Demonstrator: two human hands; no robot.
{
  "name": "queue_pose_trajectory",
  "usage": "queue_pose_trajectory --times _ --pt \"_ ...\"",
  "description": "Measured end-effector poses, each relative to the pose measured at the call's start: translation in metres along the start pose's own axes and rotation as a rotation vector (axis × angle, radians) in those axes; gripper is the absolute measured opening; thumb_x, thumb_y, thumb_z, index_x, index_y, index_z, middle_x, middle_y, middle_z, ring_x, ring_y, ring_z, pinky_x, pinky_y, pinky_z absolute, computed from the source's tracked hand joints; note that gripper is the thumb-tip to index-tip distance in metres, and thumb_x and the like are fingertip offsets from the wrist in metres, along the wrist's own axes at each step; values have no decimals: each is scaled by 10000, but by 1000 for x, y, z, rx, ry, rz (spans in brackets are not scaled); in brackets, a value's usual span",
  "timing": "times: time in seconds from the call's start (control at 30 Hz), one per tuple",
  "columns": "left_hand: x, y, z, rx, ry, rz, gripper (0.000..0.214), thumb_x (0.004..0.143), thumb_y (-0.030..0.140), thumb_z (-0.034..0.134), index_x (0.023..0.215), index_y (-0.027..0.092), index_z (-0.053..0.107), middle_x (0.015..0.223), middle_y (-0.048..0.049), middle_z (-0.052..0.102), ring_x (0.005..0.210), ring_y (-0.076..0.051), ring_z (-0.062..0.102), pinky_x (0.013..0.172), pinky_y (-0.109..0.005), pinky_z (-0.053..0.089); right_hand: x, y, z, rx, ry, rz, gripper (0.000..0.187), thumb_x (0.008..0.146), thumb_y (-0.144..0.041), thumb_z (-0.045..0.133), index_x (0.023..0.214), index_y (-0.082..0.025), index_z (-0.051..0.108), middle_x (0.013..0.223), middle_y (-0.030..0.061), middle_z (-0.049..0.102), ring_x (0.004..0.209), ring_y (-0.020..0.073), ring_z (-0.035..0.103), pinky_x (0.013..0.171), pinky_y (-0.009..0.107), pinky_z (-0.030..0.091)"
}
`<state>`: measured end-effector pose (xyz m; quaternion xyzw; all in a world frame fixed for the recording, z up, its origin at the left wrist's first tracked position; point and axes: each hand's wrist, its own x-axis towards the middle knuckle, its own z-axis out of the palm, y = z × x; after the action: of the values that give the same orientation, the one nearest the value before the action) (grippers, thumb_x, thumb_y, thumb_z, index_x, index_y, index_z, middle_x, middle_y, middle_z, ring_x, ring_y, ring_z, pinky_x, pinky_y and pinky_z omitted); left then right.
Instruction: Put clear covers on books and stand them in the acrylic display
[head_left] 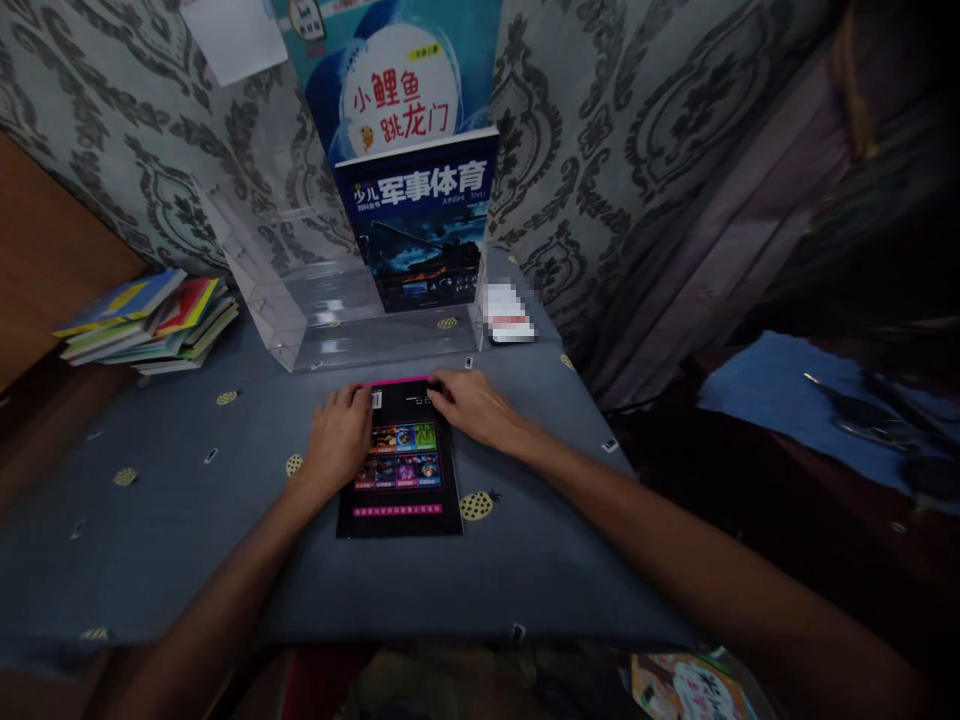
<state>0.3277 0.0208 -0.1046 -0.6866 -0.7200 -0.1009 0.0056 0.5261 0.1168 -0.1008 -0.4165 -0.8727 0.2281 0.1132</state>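
Observation:
A thin black book (401,525) with pink trim and rows of small colour pictures lies on the table; its print appears upside down to me. My left hand (341,435) is closed at the book's upper left edge, fingers curled beside a white barcode. At the far right corner, my right hand (472,405) has its thumb and fingers closed on the book. Just beyond stands a clear plastic book rack (292,335). On its right side a dark blue book (427,235) leans in front of a taller teal book (397,90).
Several books (150,320) lie stacked at the table's left. A blurred white item (510,312) sits right of the rack. The grey-blue tablecloth (225,500) has pineapple prints. Patterned curtains (600,150) hang behind. A blue cloth (787,400) with dark items lies farther right.

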Motion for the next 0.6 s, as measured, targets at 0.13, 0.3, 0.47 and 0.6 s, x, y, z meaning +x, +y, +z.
queue_pose_trajectory --times 0.13,0.3,0.47,0.6 --pt "0 4 8 172 0 -7 391 984 129 398 1327 110 584 1401 -198 584 1233 -335 565 988 -504 497 -2 0 -1 -118 10 -14 281 1022 -251 464 1201 -189 672 1131 106 747 969 250 697 757 324 460" --pt "3 3 10 180 -15 57 483 931 67 412 1393 122 541 1435 -188 566 1241 -303 564 1026 -484 467 -3 0 3 -231 -21 -23 322 1048 -267 395 1226 -185 650 1216 139 699 944 255 692 737 346 448" --pt "9 5 -1 191 -81 55 440 940 71 393 1336 108 579 1381 -173 609 1194 -325 595 979 -484 478 -1 3 5 -249 -9 -47 335 1046 -271 383 1210 -178 660 1179 126 710 910 247 691 705 333 424" --pt "11 11 -5 233 -86 55 424 947 74 389 1313 120 597 1324 -170 639 1140 -331 623 981 -509 459 -1 3 4 -243 -7 -38 331 1044 -273 397 1220 -178 660 1193 125 707 938 254 691 722 334 435"
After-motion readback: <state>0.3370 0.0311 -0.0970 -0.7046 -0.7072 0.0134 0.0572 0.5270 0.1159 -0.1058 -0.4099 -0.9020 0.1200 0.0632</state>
